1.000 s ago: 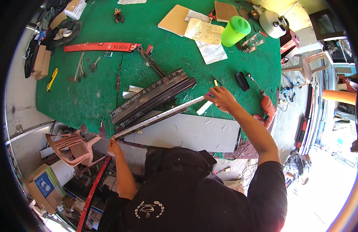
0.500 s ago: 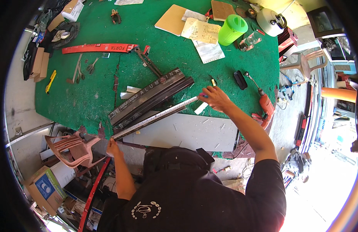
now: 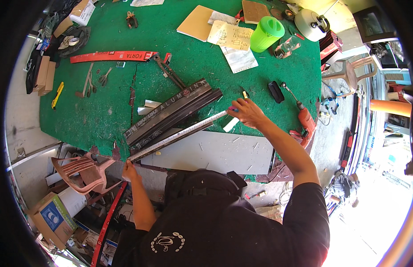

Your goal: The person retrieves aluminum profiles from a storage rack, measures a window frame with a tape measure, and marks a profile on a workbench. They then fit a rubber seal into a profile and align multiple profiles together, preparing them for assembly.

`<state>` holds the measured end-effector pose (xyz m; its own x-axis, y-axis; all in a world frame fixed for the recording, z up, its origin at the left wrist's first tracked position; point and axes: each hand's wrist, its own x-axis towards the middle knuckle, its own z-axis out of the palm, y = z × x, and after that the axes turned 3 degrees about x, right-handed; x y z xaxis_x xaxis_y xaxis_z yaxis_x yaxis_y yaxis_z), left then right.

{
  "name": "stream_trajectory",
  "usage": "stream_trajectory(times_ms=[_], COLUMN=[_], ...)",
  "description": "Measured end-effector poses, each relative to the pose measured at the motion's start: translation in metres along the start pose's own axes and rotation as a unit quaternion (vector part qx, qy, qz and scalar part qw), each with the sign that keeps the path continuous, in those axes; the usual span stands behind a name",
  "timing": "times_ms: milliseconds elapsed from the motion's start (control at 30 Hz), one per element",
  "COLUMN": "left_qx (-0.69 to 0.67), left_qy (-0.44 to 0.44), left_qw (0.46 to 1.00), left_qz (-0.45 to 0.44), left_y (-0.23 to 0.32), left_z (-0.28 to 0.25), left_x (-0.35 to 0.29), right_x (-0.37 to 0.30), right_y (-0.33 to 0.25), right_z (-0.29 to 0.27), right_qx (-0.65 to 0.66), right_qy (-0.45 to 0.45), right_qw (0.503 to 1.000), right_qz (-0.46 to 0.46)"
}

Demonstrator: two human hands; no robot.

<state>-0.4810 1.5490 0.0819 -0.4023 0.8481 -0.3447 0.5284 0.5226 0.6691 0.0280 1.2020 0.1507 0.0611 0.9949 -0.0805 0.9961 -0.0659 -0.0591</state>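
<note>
While the right hand [image 3: 249,114] pinches the far, right-hand end of a white measuring tape [image 3: 179,136] in curled fingers, the left hand [image 3: 130,170] is closed in at its near, left-hand end; whether those fingertips grip the tape or the slender dark profile [image 3: 200,131] under it, I cannot tell. The tape's long axis slants from near left to far right, so it lies away and rightward from the left hand, and nearer and leftward from the right one; each hand is nearest its own end. Close along the tape's near side runs the slender profile, following the same slant. Just beyond the tape, a stack of dark metal profiles [image 3: 173,115] lies at a similar angle and crowds that side. A grey panel [image 3: 215,153] spreads on the near side of the tape, strewn with slivers, and a short pale strip [image 3: 231,125] lies just beside its right end, by the right hand. Farther right of the tape are a black tray [image 3: 275,92] and a red drill [image 3: 306,121]. Well beyond it, on the green tabletop [image 3: 81,118], stand a lidded green pitcher [image 3: 266,34] and, to its left, a sheet of handwritten notes [image 3: 231,35]; scissors [image 3: 104,78] and a yellow utility knife [image 3: 58,95] lie well left of the tape.
</note>
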Motion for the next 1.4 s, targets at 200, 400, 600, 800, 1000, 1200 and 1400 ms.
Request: stream_trajectory(times_ms=[200, 400, 600, 800, 1000, 1200, 1400], left_qx=[-0.007, 0.004, -0.004, -0.016, -0.022, -0.002, -0.013], left_qy=[-0.001, -0.009, -0.008, -0.02, -0.015, -0.013, -0.018], left_qw=[1.0, 1.0, 1.0, 1.0, 0.999, 1.0, 1.0], left_qz=[0.012, 0.002, 0.011, 0.009, 0.019, 0.021, 0.009], left_y=[-0.006, -0.006, -0.008, -0.013, -0.011, -0.005, -0.01], left_z=[0.001, 0.001, 0.0, 0.0, -0.001, -0.001, 0.0], left_x=[0.006, 0.006, 0.006, 0.012, 0.008, 0.002, 0.009], right_x=[0.0, 0.002, 0.008, 0.013, 0.017, 0.018, 0.018], right_y=[-0.001, -0.005, -0.011, -0.015, -0.019, -0.021, -0.02], right_z=[0.0, 0.002, 0.003, 0.001, 0.003, 0.003, 0.004], right_qx=[0.013, 0.02, 0.018, 0.013, 0.021, 0.021, 0.018], right_qy=[-0.02, -0.013, -0.002, -0.004, 0.007, 0.001, 0.002], right_qw=[1.0, 1.0, 1.0, 1.0, 1.0, 1.0, 1.0], right_qz=[0.011, 0.008, -0.003, -0.017, -0.021, -0.018, -0.023])
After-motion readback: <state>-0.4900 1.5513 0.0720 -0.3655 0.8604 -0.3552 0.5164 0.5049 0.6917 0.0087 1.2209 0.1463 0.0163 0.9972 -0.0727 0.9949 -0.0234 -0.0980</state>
